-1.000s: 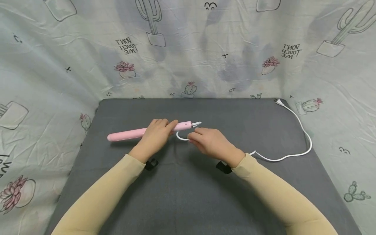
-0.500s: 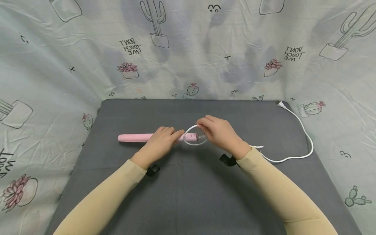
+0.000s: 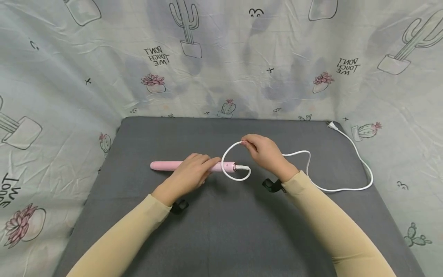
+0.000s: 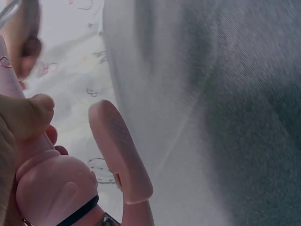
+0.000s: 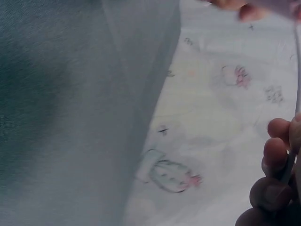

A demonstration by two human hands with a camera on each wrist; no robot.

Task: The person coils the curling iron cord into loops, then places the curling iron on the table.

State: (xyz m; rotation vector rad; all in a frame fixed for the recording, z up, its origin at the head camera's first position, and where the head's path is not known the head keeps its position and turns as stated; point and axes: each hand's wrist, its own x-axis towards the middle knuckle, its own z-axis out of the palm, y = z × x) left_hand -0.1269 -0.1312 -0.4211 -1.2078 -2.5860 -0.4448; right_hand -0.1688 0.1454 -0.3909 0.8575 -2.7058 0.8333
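A pink curling iron lies level across the middle in the head view, with its barrel to the left. My left hand grips its handle from above; the thumb is wrapped over it in the left wrist view. The clamp lever stands apart from the body there. From the handle's right end, the white cord curves down and round into a loop. My right hand pinches that cord at the top of the loop, and its curled fingers show in the right wrist view.
The rest of the cord runs right over the grey table in a wavy line. Its two-prong plug lies at the far right corner. A printed cactus cloth hangs behind and beside the table.
My right hand has moved up and right with the cord, forming a wider loop before the handle end. The curling iron has turned level and shifted right in my left hand.
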